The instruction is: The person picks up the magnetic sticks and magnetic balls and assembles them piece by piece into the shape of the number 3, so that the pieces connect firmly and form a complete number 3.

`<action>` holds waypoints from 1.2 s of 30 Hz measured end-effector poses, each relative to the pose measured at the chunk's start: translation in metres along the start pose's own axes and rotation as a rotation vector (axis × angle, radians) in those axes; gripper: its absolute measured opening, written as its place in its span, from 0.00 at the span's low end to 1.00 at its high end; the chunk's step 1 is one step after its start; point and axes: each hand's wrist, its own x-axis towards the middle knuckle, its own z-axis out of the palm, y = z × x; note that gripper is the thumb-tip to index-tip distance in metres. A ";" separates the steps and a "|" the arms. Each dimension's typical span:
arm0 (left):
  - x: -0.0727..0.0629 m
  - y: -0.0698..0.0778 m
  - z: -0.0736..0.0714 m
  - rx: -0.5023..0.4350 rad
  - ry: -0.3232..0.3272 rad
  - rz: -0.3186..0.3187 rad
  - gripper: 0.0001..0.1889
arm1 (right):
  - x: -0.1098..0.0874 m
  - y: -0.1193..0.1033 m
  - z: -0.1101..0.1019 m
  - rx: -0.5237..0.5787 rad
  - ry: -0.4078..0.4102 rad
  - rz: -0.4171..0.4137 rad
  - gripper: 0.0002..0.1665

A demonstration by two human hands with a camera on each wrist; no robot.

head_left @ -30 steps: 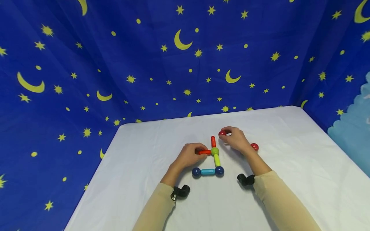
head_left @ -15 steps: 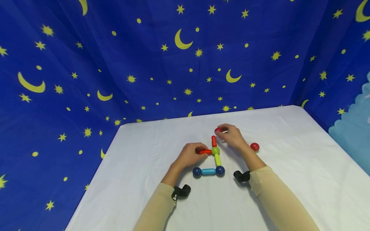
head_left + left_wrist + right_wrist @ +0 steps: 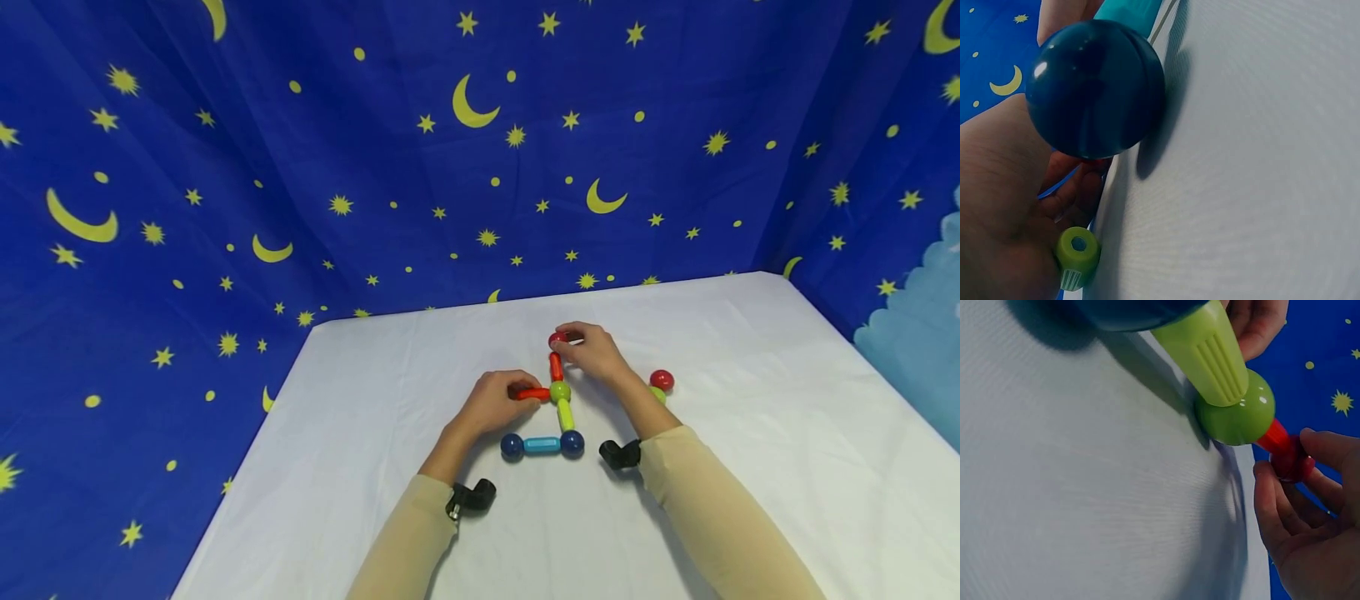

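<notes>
Red ball (image 3: 557,340) part-hidden by right hand (image 3: 591,351); lime piece (image 3: 658,394) by forearm (image 3: 645,408).

White table (image 3: 405,358): two blue balls (image 3: 572,443), green ball (image 3: 560,392), joined by blue rod (image 3: 542,445), lime rod (image 3: 566,415); right, red ball (image 3: 662,381), green piece (image 3: 657,394).

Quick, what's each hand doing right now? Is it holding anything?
Left hand: closed, holding the sideways red stick.
Right hand: closed, pinching a red ball at the far end of another red stick.

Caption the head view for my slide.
Left hand holds red rod; right hand pinches red ball at end of another red rod.
</notes>
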 end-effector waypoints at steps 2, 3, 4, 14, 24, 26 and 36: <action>0.000 0.000 0.000 0.001 -0.002 0.004 0.11 | 0.000 0.001 0.001 0.000 -0.005 0.014 0.28; 0.000 0.001 -0.001 0.001 -0.002 0.006 0.11 | 0.000 0.001 0.001 0.003 -0.008 0.020 0.29; 0.000 0.001 -0.001 0.001 -0.001 0.009 0.11 | 0.000 0.001 0.002 0.006 -0.012 0.025 0.29; -0.001 0.002 -0.002 -0.007 -0.004 0.006 0.11 | 0.002 0.007 0.008 -0.036 -0.018 0.019 0.29; 0.000 0.002 -0.002 0.005 0.004 0.017 0.11 | 0.004 0.005 0.012 -0.124 -0.038 -0.015 0.28; 0.000 0.002 -0.002 0.009 0.006 0.022 0.11 | 0.003 0.004 0.012 -0.125 -0.051 -0.012 0.28; -0.001 0.002 -0.002 0.025 -0.001 0.025 0.11 | 0.002 0.004 0.013 -0.171 -0.091 -0.040 0.30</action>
